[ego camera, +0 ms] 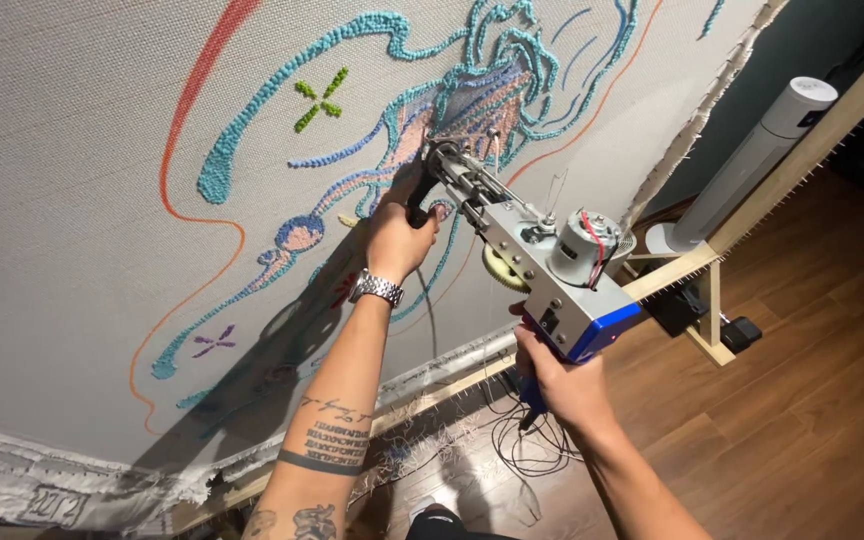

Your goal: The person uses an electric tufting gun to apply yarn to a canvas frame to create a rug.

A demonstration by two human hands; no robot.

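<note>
While both hands are closed on the tufting gun [542, 270], the biggest thing before them is the stretched grey backing cloth [72, 200], which fills everything above and to the left of the left hand; it carries tufted outlines in teal [282, 95], a long orange curve [184, 110] and a small green cross [318, 98], all well beyond the fingertips. Right of the right hand runs the wooden frame rail [802, 150] with its row of gripper tacks; past it stands a white tower fan [752, 165]; below both forearms lies the brown wood floor [802, 400], with dark cables [532, 450] coiled just under the right wrist. The gun sits between the two hands, its needle end pressed to the cloth at the peach-and-blue patch [442, 130]. The left hand [399, 235], a metal watch [377, 289] at its wrist, is wrapped round the black front handle just beside the needle; the right hand [560, 375] grips the blue rear handle, its trigger finger hidden. As I judge it, the risks are these: uneven pressure from the left hand could let the needle skip or tear the weave; the left fingers lie near the moving needle; the cables below could snag a foot.
</note>
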